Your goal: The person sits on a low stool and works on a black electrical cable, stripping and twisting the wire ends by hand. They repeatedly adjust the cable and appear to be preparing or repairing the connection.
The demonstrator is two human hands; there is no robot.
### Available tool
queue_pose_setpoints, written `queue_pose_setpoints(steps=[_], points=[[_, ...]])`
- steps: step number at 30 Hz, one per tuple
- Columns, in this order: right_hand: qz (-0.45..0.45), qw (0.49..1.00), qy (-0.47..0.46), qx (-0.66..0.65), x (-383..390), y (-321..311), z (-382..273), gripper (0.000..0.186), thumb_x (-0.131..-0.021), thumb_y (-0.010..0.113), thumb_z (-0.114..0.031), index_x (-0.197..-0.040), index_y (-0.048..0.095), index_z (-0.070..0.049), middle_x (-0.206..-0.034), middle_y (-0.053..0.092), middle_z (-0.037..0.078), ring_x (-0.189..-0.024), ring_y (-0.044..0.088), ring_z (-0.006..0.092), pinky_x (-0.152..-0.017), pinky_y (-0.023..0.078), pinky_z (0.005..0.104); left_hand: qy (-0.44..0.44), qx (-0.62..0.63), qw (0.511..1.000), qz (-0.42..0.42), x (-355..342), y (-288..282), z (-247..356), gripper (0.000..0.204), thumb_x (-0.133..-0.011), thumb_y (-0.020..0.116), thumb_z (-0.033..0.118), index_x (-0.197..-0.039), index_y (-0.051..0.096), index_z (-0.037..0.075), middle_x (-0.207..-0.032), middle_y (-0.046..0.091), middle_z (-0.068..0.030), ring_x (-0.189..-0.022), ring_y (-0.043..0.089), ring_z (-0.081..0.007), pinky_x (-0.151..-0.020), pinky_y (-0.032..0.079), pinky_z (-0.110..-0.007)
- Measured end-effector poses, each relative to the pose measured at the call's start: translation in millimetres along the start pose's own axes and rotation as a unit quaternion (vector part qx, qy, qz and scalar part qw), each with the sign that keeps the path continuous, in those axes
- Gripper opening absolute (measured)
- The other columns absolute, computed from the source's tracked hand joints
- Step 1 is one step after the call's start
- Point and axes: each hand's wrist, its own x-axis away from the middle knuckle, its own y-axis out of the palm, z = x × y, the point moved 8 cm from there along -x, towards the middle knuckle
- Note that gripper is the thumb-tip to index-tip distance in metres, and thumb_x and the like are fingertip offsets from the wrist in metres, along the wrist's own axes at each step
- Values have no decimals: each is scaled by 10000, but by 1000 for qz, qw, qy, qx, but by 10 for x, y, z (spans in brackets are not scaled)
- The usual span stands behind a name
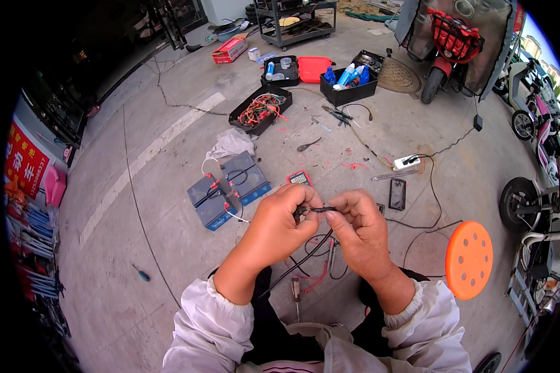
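Observation:
My left hand (280,217) and my right hand (362,227) meet in front of me, both closed in a pinch. Between their fingertips stretches a thin black cable (322,210), whose finer detail is too small to make out. Black leads hang below the hands toward my lap. Just beyond my left hand lie dark grey-blue batteries (247,176), joined by short wires with red terminals. A red multimeter (299,178) rests on the ground behind my fingers, partly hidden. Between my knees lie a screwdriver (296,288) and a red lead (318,279).
An orange round stool (470,260) stands at right. Farther off are a black tray (282,118) of tangled wires, a black box (350,96) with bottles, pliers (336,114) and a white power strip (407,162). Cables cross the concrete. Scooters (440,71) line the far right.

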Motion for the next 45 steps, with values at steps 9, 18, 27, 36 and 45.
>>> queue_pose_setpoints(steps=[9,18,27,36,45], points=[[-18,980,174,-96,130,104,1,110,-879,648,-63,-962,639,10,-798,611,-4,-646,514,55,-610,442,212,68,-102,991,61,22,-3,146,169,-737,644,-42,-894,622,13,-800,599,-84,-702,610,-170,-626,492,-284],[42,901,283,-325,230,129,338,135,-905,634,-93,-991,643,11,-843,624,17,-692,535,71,-638,455,232,90,-99,991,-3,26,112,168,190,-737,643,-55,-918,649,2,-839,615,-104,-769,627,-229,-654,502,-310],[52,864,319,-386,278,162,406,62,-893,594,-59,-832,594,-53,-738,538,-19,-627,460,68,-630,416,284,108,-101,989,-26,40,168,135,173,-754,638,-32,-923,616,-4,-885,595,-146,-804,600,-341,-678,489,-376],[46,877,318,-359,261,158,410,88,-879,598,-51,-796,575,-71,-726,526,-22,-615,453,67,-613,415,279,58,-105,993,-20,33,128,106,164,-766,650,-32,-923,636,10,-852,627,-96,-751,629,-215,-638,495,-303],[43,923,242,-296,158,123,339,50,-868,604,-43,-824,581,-38,-767,555,-17,-664,480,53,-613,404,227,21,-61,998,-9,50,136,-30,142,-838,626,23,-974,612,-13,-836,621,-67,-723,604,-146,-601,477,-262]])
